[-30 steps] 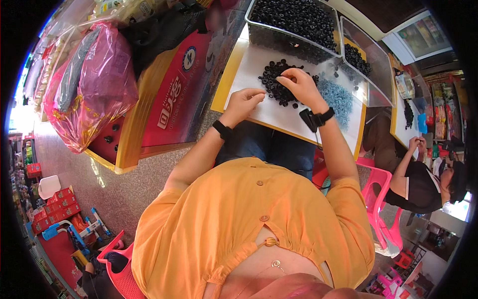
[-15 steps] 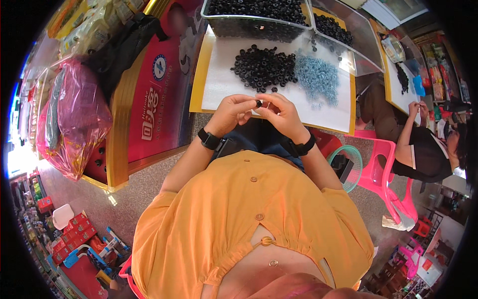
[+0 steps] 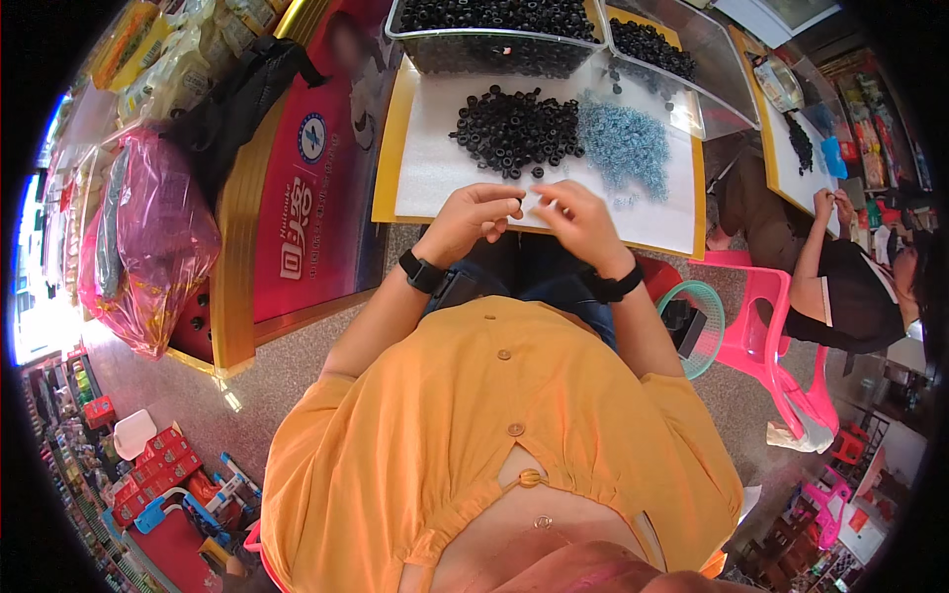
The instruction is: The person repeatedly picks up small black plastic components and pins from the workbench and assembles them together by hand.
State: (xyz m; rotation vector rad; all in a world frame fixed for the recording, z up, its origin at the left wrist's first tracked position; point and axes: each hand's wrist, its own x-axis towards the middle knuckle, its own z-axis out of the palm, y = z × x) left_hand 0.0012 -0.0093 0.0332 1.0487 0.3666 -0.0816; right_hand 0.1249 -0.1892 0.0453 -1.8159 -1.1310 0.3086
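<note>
Left hand (image 3: 469,219): palm inward, thumb and forefinger pinched on a small black ring (image 3: 519,202), just above the tabletop's (image 3: 420,148) near edge. Right hand (image 3: 581,225): opposite, apart from the left, fingers bent inward and blurred; whether its grip holds anything, cannot tell. Both wrists inside the near edge, toward the body.

Black ring pile (image 3: 517,130): mid-tabletop, beyond the hands. Pale blue pieces (image 3: 623,148): adjoining, toward the right edge. Clear bin (image 3: 494,59), black-filled: far edge. Second clear bin (image 3: 707,69): far right corner. White surface shows along the left edge and at the near right corner.
</note>
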